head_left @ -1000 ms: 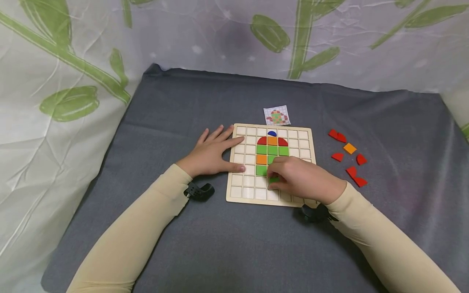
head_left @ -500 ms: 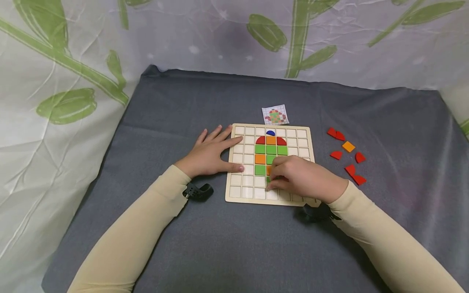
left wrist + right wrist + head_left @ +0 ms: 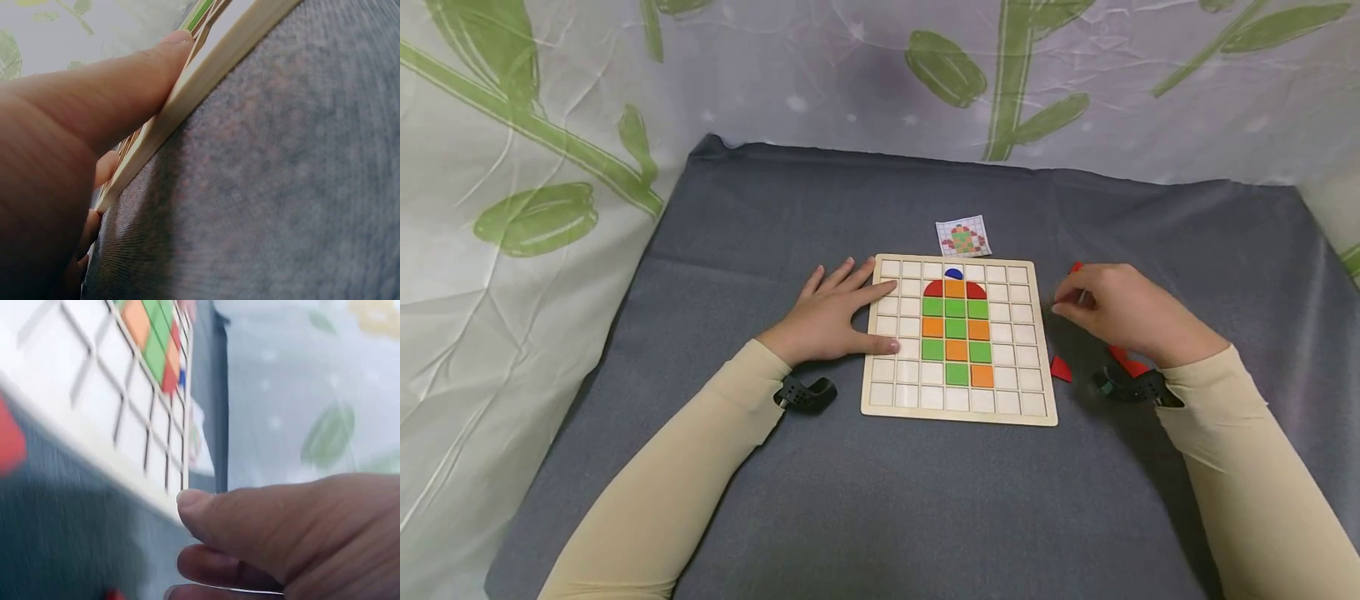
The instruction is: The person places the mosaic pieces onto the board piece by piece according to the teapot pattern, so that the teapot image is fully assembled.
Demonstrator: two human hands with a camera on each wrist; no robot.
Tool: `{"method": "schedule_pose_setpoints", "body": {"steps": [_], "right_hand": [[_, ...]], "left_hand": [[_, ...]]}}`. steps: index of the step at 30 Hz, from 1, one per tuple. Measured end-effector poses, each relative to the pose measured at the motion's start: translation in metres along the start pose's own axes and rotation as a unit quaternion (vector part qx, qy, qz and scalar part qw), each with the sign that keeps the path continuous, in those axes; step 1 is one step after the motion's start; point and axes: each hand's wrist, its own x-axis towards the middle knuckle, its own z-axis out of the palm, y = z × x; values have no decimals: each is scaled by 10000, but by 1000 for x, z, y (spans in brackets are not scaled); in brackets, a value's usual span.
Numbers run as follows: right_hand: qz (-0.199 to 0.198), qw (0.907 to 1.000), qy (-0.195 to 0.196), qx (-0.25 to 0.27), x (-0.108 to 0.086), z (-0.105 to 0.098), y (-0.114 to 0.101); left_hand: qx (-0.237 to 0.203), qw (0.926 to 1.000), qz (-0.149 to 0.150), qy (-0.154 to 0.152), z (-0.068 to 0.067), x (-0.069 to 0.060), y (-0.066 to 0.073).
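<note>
Pale cloth (image 3: 535, 317), green leaves printed on it, hangs beyond the left and far edges of the table (image 3: 820, 508). Table covered in grey fabric.

Left sleeve (image 3: 677, 483) comes in from the near left; black wrist camera (image 3: 808, 394) at its cuff.

Left hand (image 3: 827, 317): fingers spread, palm down, nothing gripped. Thumb and index lie over the board's left edge; the left wrist view shows the thumb resting on the wooden rim.

Board (image 3: 958, 418): flat, near the middle of the table, a light wooden grid. Three of its columns hold pieces, listed far edge to near. Left one: red quarter-circle (image 3: 933, 289), green tile (image 3: 932, 307), orange tile (image 3: 932, 327), green. Middle one: blue half-disc (image 3: 953, 274), orange, green, green, orange, green. Right one: red quarter-circle, green, orange, green, orange.

Card (image 3: 964, 237) with a printed coloured pattern just past the board's far edge; cannot tell if they touch.

Loose red pieces on the table, right of the board. One (image 3: 1062, 368) just beside its right edge; one (image 3: 1077, 267) mostly behind the right hand; more red (image 3: 1126, 361) partly covered near the wrist.

Right hand (image 3: 1127, 308): just off the board's right edge, above the loose pieces. Fingers curved, thumb and fingertips slightly apart, nothing seen between them. Right sleeve (image 3: 1247, 450) runs back to the near right.
</note>
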Motion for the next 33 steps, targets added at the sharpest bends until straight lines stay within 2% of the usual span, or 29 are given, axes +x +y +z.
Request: {"method": "schedule_pose_setpoints", "body": {"steps": [5,12,19,33], "right_hand": [[817,9960,-247,265,-6,-11,28],[1192,9922,-367,74,-10,-19,55],[1387,9895,-412,4,-13,-19,69],[1435,9878,-577,159,-9,-14,67]], "left_hand": [[48,10000,7,-23,1,0,-1],[88,10000,14,-1,2,0,-1],[69,10000,1,-14,0,0,1],[10,10000,15,-10,-1,-1,1]]}}
